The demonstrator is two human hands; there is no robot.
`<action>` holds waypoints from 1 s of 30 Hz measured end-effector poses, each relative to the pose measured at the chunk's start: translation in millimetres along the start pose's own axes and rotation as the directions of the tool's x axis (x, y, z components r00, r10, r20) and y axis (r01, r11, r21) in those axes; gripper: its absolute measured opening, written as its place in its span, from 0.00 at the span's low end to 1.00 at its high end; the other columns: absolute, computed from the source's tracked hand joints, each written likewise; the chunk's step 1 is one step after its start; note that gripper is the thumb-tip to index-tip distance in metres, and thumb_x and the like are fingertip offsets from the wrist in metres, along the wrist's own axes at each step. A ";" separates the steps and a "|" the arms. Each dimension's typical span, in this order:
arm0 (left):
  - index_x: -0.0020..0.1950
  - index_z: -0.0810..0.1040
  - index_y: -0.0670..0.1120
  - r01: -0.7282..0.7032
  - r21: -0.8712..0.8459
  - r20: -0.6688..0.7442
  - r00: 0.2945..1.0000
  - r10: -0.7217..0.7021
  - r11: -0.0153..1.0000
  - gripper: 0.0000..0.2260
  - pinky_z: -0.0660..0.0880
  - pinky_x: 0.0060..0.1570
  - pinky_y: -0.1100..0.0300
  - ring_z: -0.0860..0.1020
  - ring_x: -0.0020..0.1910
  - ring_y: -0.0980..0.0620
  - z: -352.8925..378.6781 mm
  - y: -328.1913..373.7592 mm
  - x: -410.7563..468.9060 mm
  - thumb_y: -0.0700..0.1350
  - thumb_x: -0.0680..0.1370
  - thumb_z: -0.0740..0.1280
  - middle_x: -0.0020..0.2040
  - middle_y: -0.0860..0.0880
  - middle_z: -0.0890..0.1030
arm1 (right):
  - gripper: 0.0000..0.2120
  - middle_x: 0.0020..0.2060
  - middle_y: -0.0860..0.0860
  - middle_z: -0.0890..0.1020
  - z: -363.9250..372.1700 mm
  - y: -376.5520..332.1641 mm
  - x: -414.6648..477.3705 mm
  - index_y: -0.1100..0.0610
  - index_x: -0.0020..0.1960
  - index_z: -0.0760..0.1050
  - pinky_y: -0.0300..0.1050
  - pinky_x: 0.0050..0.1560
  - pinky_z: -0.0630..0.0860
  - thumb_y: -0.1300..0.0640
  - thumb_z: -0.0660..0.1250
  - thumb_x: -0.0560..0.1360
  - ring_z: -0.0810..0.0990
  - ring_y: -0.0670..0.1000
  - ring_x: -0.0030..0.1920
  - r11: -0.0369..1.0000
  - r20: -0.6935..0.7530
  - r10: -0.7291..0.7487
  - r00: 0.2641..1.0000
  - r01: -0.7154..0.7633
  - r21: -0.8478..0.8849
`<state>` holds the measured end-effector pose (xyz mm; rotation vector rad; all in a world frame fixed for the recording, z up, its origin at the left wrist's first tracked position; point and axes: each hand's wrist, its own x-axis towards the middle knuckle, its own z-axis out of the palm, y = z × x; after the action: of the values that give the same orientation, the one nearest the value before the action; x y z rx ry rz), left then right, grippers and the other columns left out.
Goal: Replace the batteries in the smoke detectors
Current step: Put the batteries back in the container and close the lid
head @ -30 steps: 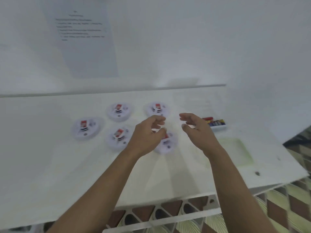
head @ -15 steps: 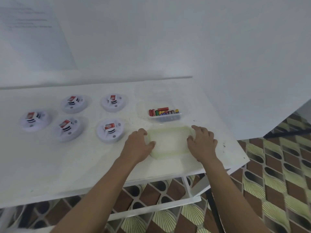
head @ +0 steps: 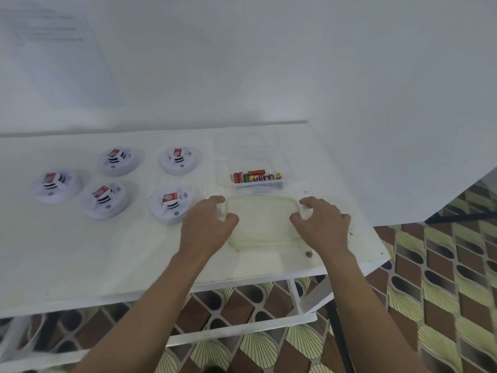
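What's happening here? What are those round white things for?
A person's left hand and right hand grip the two ends of a clear, green-rimmed container on the white table. A small tray of batteries sits just behind it. Five smoke detectors lie to the left, none touched yet.

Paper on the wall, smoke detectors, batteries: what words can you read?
Paper on the wall: printed lines, too blurred to read.
Red labels on the smoke detectors: too blurred to read.
Batteries: print too small to read.
Nothing can be quoted.
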<state>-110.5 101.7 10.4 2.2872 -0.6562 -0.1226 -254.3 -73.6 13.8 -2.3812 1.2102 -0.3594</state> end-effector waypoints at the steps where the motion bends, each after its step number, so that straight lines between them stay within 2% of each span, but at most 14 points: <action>1: 0.66 0.78 0.48 -0.001 -0.043 -0.014 1.000 0.000 0.999 0.20 0.72 0.44 0.60 0.77 0.47 0.52 -2.9 0.8 0.7 0.48 0.74 0.70 0.47 0.52 0.80 | 0.18 0.57 0.45 0.82 -2.3 -2.6 -1.2 0.47 0.64 0.77 0.44 0.53 0.72 0.49 0.67 0.75 0.80 0.50 0.50 0.997 0.004 0.019 1.000 -0.019 0.079; 3: 0.65 0.78 0.49 0.014 -0.145 -0.029 0.999 -0.018 0.989 0.19 0.71 0.40 0.63 0.77 0.42 0.55 -9.2 0.8 3.4 0.46 0.73 0.71 0.43 0.55 0.79 | 0.16 0.52 0.45 0.82 -4.1 -6.6 -3.3 0.47 0.62 0.77 0.38 0.33 0.72 0.51 0.68 0.74 0.80 0.50 0.44 0.974 0.010 0.035 0.999 -0.037 0.224; 4: 0.64 0.78 0.50 0.021 -0.196 -0.029 0.999 -0.027 0.980 0.18 0.72 0.41 0.63 0.77 0.40 0.56 -12.5 -0.1 5.9 0.46 0.74 0.71 0.43 0.56 0.79 | 0.16 0.52 0.46 0.82 -4.0 -8.7 -3.9 0.48 0.62 0.77 0.38 0.31 0.70 0.52 0.69 0.74 0.80 0.51 0.44 0.962 -0.005 0.030 1.000 -0.028 0.271; 7: 0.60 0.79 0.52 0.005 -0.331 -0.022 1.000 -0.013 0.944 0.14 0.76 0.44 0.60 0.76 0.35 0.60 -24.9 -2.8 14.7 0.44 0.75 0.72 0.42 0.56 0.79 | 0.16 0.52 0.48 0.82 -1.5 -19.0 -4.3 0.50 0.63 0.77 0.42 0.43 0.73 0.55 0.69 0.75 0.80 0.52 0.46 0.934 -0.081 -0.011 0.997 0.039 0.356; 9: 0.59 0.79 0.53 -0.024 -0.401 -0.021 1.000 0.017 0.916 0.13 0.73 0.38 0.68 0.74 0.32 0.60 -35.4 -3.5 19.6 0.42 0.76 0.71 0.42 0.54 0.79 | 0.16 0.52 0.49 0.81 -0.7 -27.8 -4.3 0.51 0.65 0.76 0.45 0.49 0.73 0.56 0.68 0.77 0.80 0.53 0.46 0.926 -0.134 -0.053 0.989 0.099 0.364; 11: 0.59 0.77 0.54 -0.058 -0.420 -0.032 0.998 0.049 0.906 0.13 0.70 0.33 0.71 0.74 0.30 0.59 -46.1 -4.3 24.5 0.43 0.77 0.71 0.44 0.54 0.79 | 0.17 0.52 0.49 0.80 -2.0 -38.5 -4.7 0.50 0.66 0.75 0.47 0.48 0.75 0.58 0.67 0.78 0.80 0.53 0.42 0.907 -0.196 -0.079 0.977 0.153 0.393; 13: 0.61 0.76 0.57 -0.115 -0.381 -0.081 0.993 0.090 0.917 0.13 0.70 0.34 0.71 0.74 0.28 0.57 -54.0 -4.4 29.1 0.45 0.78 0.70 0.47 0.55 0.80 | 0.17 0.53 0.47 0.78 -2.1 -48.6 -4.9 0.51 0.67 0.74 0.43 0.47 0.74 0.59 0.67 0.79 0.79 0.51 0.42 0.873 -0.271 -0.079 0.959 0.198 0.446; 16: 0.61 0.74 0.61 -0.164 -0.389 -0.148 0.982 0.114 0.907 0.13 0.79 0.36 0.60 0.79 0.25 0.56 -63.6 -3.5 32.8 0.47 0.79 0.69 0.51 0.55 0.79 | 0.18 0.56 0.44 0.78 2.5 -65.6 -5.4 0.52 0.69 0.73 0.31 0.48 0.72 0.59 0.67 0.80 0.78 0.47 0.48 0.811 -0.376 -0.025 0.926 0.239 0.534; 19: 0.59 0.73 0.64 -0.191 -0.422 -0.195 0.974 0.117 0.886 0.17 0.81 0.43 0.49 0.83 0.31 0.52 -71.5 -1.0 33.4 0.44 0.77 0.69 0.53 0.58 0.77 | 0.13 0.57 0.43 0.76 11.5 -81.5 -2.7 0.48 0.63 0.75 0.45 0.50 0.80 0.60 0.66 0.81 0.79 0.50 0.53 0.764 -0.433 -0.035 0.901 0.304 0.570; 22: 0.55 0.77 0.58 -0.083 -0.669 -0.128 0.992 -0.005 0.738 0.11 0.80 0.54 0.46 0.85 0.43 0.46 -74.1 -0.1 35.0 0.47 0.73 0.66 0.56 0.55 0.79 | 0.14 0.57 0.49 0.79 13.3 -90.2 0.9 0.40 0.55 0.75 0.32 0.47 0.77 0.60 0.65 0.82 0.80 0.55 0.57 0.594 -0.364 0.000 0.931 0.293 0.749; 24: 0.51 0.80 0.48 -0.002 -0.832 -0.067 0.993 -0.095 0.555 0.05 0.79 0.58 0.48 0.84 0.47 0.45 -75.2 0.4 35.8 0.46 0.78 0.65 0.50 0.51 0.83 | 0.14 0.55 0.50 0.81 14.4 -91.7 4.8 0.45 0.56 0.79 0.36 0.53 0.74 0.62 0.64 0.81 0.80 0.50 0.55 0.473 -0.283 0.008 0.959 0.246 0.846; 26: 0.46 0.80 0.42 0.049 -0.912 -0.018 0.987 -0.160 0.407 0.09 0.80 0.56 0.51 0.83 0.44 0.47 -74.9 -0.1 38.3 0.43 0.82 0.64 0.41 0.51 0.83 | 0.14 0.49 0.48 0.81 14.8 -93.4 9.8 0.52 0.57 0.80 0.40 0.55 0.74 0.66 0.63 0.78 0.78 0.47 0.50 0.335 -0.193 -0.002 0.981 0.182 0.924; 28: 0.43 0.80 0.41 0.062 -0.912 -0.007 0.986 -0.166 0.406 0.09 0.80 0.53 0.55 0.81 0.40 0.50 -72.9 -1.8 42.8 0.42 0.81 0.66 0.39 0.51 0.82 | 0.16 0.48 0.47 0.81 12.7 -94.6 14.0 0.57 0.58 0.80 0.41 0.54 0.75 0.66 0.61 0.74 0.79 0.45 0.49 0.168 -0.108 -0.006 0.994 0.108 0.980; 30: 0.45 0.81 0.42 0.077 -0.893 -0.004 0.984 -0.178 0.444 0.02 0.79 0.56 0.52 0.82 0.43 0.51 -67.8 -7.9 49.6 0.39 0.78 0.70 0.43 0.49 0.83 | 0.16 0.54 0.47 0.82 9.0 -93.2 18.9 0.58 0.58 0.80 0.40 0.54 0.76 0.65 0.61 0.73 0.80 0.46 0.56 0.016 -0.015 0.012 1.000 0.015 1.000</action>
<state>-45.6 125.1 59.0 1.2591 -0.2308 -0.3419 -174.6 -38.2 52.8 -0.9984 0.4838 -0.8899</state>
